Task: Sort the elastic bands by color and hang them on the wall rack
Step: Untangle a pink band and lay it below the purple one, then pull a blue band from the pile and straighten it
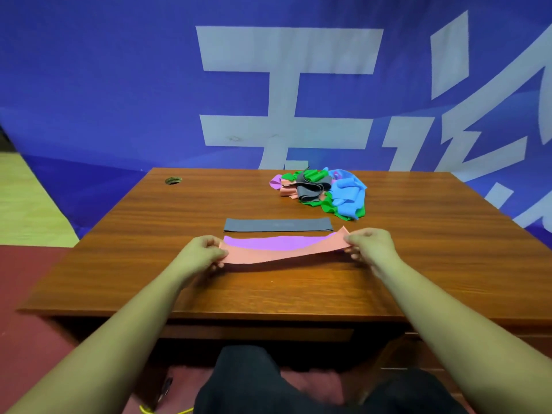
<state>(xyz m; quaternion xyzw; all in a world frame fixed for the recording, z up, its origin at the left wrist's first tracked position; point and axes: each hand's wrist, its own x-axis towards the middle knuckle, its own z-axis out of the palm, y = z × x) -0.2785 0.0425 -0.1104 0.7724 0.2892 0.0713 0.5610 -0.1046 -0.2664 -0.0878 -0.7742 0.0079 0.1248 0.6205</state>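
A pink elastic band (280, 253) is stretched flat between both hands just above the wooden desk (149, 264). My left hand (200, 252) pinches its left end and my right hand (372, 245) pinches its right end, which is lifted a little higher. Right behind it a purple band (268, 242) lies flat, partly hidden by the pink one. Farther back a grey band (277, 225) lies flat and straight. A tangled pile of bands (325, 191) in green, blue, grey, pink and purple sits at the back right of the desk. No wall rack is in view.
A round cable hole (173, 180) is at the desk's back left. A blue banner with white characters (283, 85) hangs behind the desk. My dark-clothed legs (268, 383) are under the front edge, over a red floor (30, 309).
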